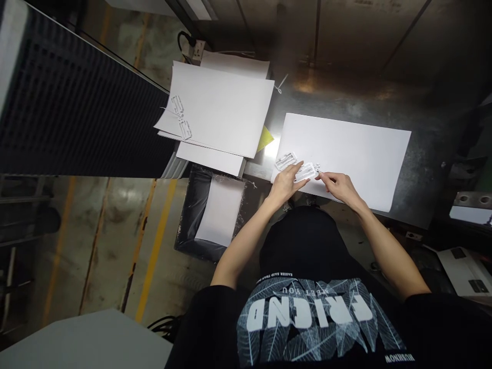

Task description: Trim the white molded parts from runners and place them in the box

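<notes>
My left hand grips a whitish molded plastic piece with rectangular openings, thumb and fingers on its left end. At the piece's right end my right hand is closed in a pinch; what lies between its fingertips is too small to make out. Just beyond my left fingers lies a similar-looking plastic part; I cannot tell if the two are joined. Under both hands is a large white sheet on the metal table.
Left of the sheet, a stack of white sheets bears another plastic piece. A yellow paper corner sticks out beneath. Below stands a black-lined box with a white sheet inside. A dark ribbed panel borders the left.
</notes>
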The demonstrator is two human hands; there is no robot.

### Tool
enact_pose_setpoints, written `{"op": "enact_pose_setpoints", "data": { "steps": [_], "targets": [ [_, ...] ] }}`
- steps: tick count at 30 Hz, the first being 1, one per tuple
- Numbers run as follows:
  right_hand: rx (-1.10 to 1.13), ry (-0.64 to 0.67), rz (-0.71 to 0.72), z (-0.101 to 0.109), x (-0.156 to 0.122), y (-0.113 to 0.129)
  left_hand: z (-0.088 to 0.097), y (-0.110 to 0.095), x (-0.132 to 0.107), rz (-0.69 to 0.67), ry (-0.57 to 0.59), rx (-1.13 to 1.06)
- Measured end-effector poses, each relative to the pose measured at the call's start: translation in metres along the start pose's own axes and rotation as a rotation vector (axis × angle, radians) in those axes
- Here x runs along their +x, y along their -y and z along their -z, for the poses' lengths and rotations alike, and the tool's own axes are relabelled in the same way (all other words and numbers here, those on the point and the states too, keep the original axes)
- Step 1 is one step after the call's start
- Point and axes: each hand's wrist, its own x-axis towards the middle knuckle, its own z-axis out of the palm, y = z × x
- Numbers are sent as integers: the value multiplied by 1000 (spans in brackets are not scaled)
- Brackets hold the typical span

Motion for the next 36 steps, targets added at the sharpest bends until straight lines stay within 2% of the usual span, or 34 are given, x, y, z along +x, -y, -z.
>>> {"op": "enact_pose_setpoints", "data": {
  "steps": [3, 6, 12, 15, 17, 21, 23, 25, 27, 30, 32, 36],
  "targets": [
    [148, -122, 45, -8, -7, 3, -1, 1, -1, -2, -44, -50],
    [293, -188, 117, -14, -13, 9, 1, -2, -3, -15, -69, -99],
    [272, -272, 116, -23, -14, 18, 1, -13, -7, 20, -58, -139],
    [183, -324, 110, -25, -13, 11, -3, -12, -7, 76, -45, -135],
    [67, -382, 93, -23, -7, -2, -4, -6, -5, 113, -84, -85],
    [-250, -532, -41, -9, 17, -44, -5, 23, 10, 201, -199, 103],
    [-391, -562, -77, -1, 27, -62, -6, 37, 19, 254, -202, 157],
    [-507, -589, -39, 4, 31, -72, -8, 47, 25, 287, -186, 183],
    [-559, -563, 62, 1, 28, -75, -10, 53, 29, 304, -168, 195],
    [-478, -389, 183, -17, 21, -71, -11, 56, 31, 323, -134, 207],
    [-343, -318, 163, -35, 20, -68, -7, 59, 33, 362, -80, 233],
    [-127, -373, 43, -61, 15, -63, 12, 63, 48, 404, 120, 334]
  ]
}}
